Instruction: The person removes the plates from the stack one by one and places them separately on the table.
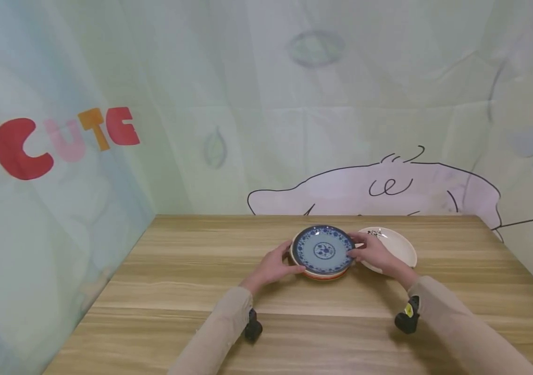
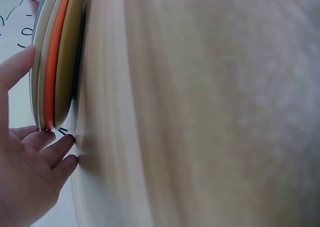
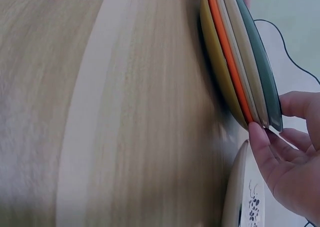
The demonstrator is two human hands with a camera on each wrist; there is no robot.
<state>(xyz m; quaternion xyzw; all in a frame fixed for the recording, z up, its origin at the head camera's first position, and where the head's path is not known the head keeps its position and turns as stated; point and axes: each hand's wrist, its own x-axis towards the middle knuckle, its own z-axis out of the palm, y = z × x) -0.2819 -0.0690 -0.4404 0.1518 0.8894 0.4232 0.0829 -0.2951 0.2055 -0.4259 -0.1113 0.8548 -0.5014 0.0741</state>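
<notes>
A blue-and-white patterned plate [image 1: 324, 250] tops a stack of several plates. In the right wrist view its green-blue underside [image 3: 257, 57] sits above cream plates [image 3: 247, 52], an orange plate [image 3: 231, 57] and a mustard-yellow plate [image 3: 215, 52] at the bottom. At the stack's left side my left hand [image 1: 273, 266] holds the edge, thumb at the near rim and fingers along the side. My right hand [image 1: 375, 252] pinches the patterned plate's right rim, with a fingertip against the plates below. A white plate [image 1: 399, 247] with a dark floral print lies behind my right hand, partly covered by it.
The wood-grain table [image 1: 177, 291] reaches back to a printed curtain [image 1: 210, 104] with coloured letters and a line-drawn animal. Black wrist cameras [image 1: 253, 328] hang below both beige sleeves [image 1: 221, 325].
</notes>
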